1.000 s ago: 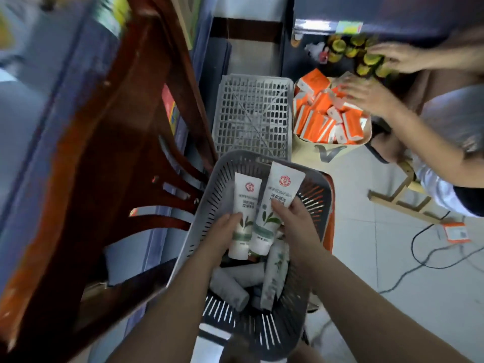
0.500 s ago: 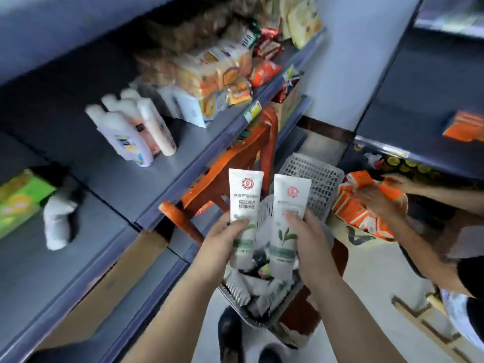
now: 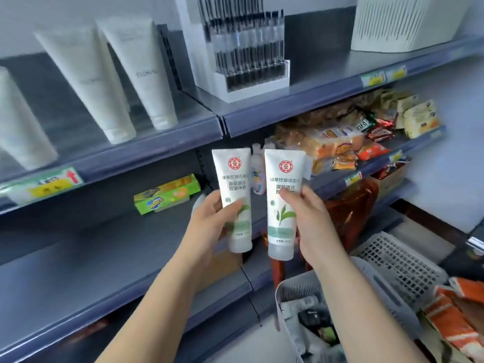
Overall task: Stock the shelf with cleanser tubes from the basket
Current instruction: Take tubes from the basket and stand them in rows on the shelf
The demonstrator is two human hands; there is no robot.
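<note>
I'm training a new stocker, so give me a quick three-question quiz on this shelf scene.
1. True or false: each hand holds one tube.
2. Which way do the caps of the held tubes point: A up, B down, C sideways?
3. What stands on the upper shelf, left side?

Key
1. True: the left hand grips the left tube, the right hand grips the right tube.
2. B.
3. White tubes, caps down.

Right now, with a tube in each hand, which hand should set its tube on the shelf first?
Probably the left hand. Its cleanser tube is held upright nearer the bare stretch of dark shelf. The right hand holds its tube further right, over the shelf's edge and the basket.
</note>
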